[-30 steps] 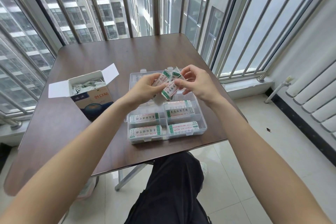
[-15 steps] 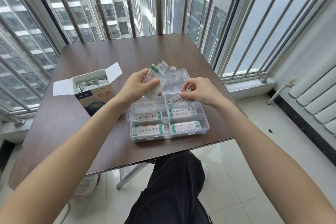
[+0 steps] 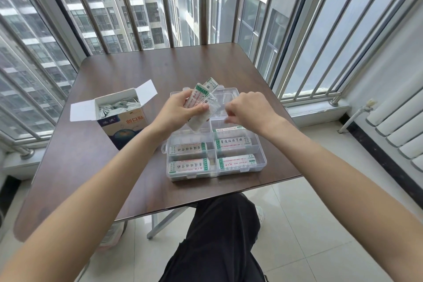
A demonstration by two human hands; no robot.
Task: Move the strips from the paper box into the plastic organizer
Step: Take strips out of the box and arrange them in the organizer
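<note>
Strips (image 3: 199, 103): a fanned bundle, white with green ends, gripped in the left hand (image 3: 183, 110), thumb across the front, fingers curled behind. Bundle is held tilted above the organizer's far left part, its upper ends pointing away from the person. More strips lie flat in the organizer (image 3: 216, 151): two stacks in the near left compartments, three down the right column, green-printed faces up. Far left compartment is mostly hidden behind the hand and bundle; cannot tell its contents.

Right hand (image 3: 248, 110) hovers over the far right compartments, fingers curled downward, fingertips close together. Whether it pinches a strip cannot be told; the fingertips are turned away.

Organizer is clear plastic, lid (image 3: 225, 96) open and lying back on the far side. It sits near the table's (image 3: 109, 162) front edge.

Box (image 3: 119, 117) stands to the left of the organizer, apart from it, flaps open, loose strips heaped inside.

Beyond the table: metal railing (image 3: 206, 7), high-rise buildings. Radiator (image 3: 398, 130) at right. Tiled floor, the person's dark trousers (image 3: 219, 242) below.
</note>
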